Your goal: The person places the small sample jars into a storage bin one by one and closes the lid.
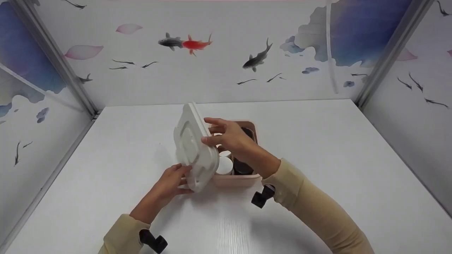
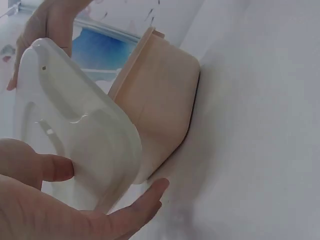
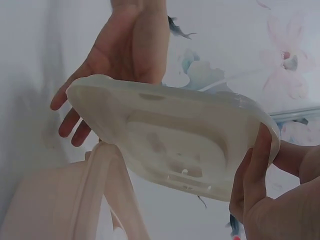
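A white plastic lid (image 1: 197,160) is held tilted steeply on edge above the left side of a pink storage bin (image 1: 236,181). My left hand (image 1: 172,180) holds its near lower corner, thumb on the outer face and fingers under the rim, as the left wrist view shows. At the upper right edge my right hand (image 1: 235,138) grips it, thumb on one side and fingers against the underside (image 3: 175,150). Inside the bin are white round-topped containers (image 1: 224,165) and dark items (image 1: 243,167), partly hidden by the lid and right hand.
The bin stands on a white table (image 1: 317,148). Printed panels with fish and petals, such as the back wall (image 1: 226,81), enclose it at the back and sides. Black wrist mounts (image 1: 263,196) stick out from both sleeves.
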`<state>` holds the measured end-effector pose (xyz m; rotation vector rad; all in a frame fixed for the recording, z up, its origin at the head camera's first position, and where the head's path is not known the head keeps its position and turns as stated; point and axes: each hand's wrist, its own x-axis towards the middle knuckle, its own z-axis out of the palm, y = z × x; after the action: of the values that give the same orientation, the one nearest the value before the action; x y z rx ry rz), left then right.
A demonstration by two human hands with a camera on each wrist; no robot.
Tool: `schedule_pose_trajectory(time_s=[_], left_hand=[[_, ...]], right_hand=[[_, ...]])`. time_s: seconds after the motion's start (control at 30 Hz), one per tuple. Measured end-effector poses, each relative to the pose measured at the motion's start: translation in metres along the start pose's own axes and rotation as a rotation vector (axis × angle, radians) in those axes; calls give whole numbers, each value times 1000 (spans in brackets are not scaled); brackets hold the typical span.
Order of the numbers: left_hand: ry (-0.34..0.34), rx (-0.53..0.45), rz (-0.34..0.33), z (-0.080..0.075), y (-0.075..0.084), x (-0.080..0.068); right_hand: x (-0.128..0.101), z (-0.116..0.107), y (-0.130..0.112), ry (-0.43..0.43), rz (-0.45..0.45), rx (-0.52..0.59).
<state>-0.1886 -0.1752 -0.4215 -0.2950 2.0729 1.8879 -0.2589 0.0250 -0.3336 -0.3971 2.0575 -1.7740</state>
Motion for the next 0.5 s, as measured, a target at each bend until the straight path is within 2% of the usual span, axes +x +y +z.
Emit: schedule_pose_trajectory(time_s=[0.13,0.33,0.5], left_hand=[[18,9,8,5,9,2],[69,97,49,9,27,6],[141,143,108,13,35,13]], right_hand=[[-6,-14,-1,-27,-47,37],[-16,-39,6,-51,-128,37],[-22,-52,14,23,-148,-19]])
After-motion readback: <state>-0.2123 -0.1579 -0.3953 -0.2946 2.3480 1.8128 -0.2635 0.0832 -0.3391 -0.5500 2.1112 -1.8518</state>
